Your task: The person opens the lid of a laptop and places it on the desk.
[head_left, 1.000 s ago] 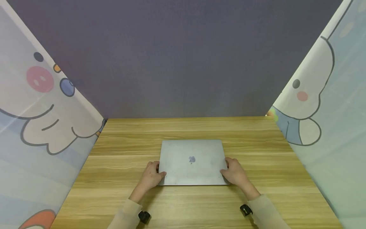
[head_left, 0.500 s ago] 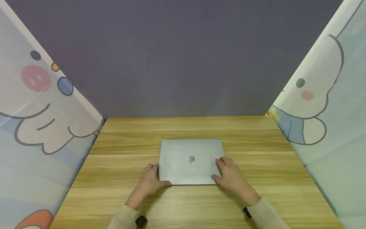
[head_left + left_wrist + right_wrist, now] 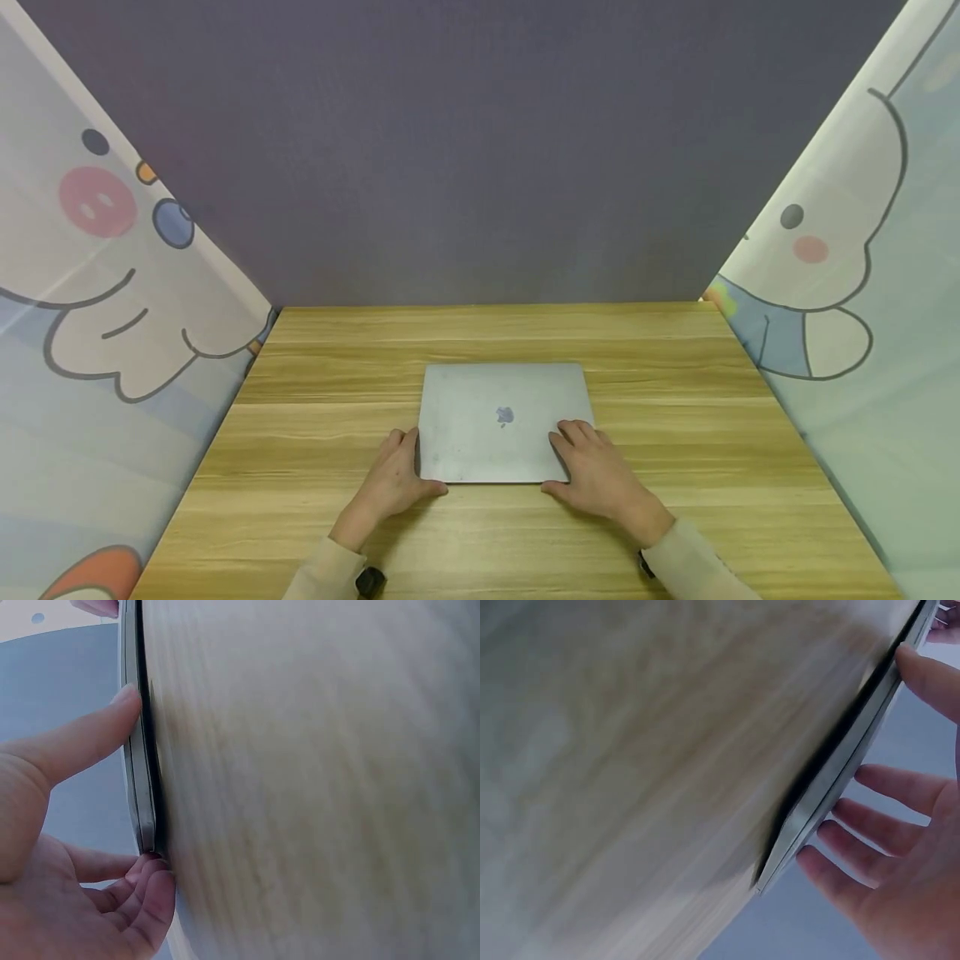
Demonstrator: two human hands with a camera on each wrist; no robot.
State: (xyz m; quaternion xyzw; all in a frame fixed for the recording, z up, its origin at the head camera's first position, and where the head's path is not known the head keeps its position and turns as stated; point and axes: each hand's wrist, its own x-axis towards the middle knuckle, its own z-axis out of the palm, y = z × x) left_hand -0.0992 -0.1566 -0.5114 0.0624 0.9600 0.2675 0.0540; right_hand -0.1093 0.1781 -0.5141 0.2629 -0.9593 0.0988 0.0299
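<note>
A closed silver laptop [image 3: 480, 446] with an apple logo lies flat on the wooden table, its long front edge toward me. My left hand [image 3: 393, 479] grips its near left corner. In the left wrist view, the left thumb [image 3: 112, 720] presses the front edge while the other fingers [image 3: 154, 900] curl against the short side. My right hand [image 3: 596, 475] lies over the near right part of the lid. The right wrist view shows its fingers [image 3: 885, 825] spread and fairly straight on the lid, with the thumb [image 3: 922, 675] at the laptop's front edge [image 3: 840, 761].
The wood-grain table [image 3: 330, 358] ends at a dark grey panel [image 3: 480, 167] behind. Cartoon-printed fabric hangs at the left [image 3: 112, 275] and at the right [image 3: 840, 333]. Each light sleeve has a small black device near the cuff, such as the left device [image 3: 370, 582].
My right hand has moved leftward from the laptop's right side onto the lid, its thumb coming down to the front edge. The left thumb has slid from the lid to the front edge.
</note>
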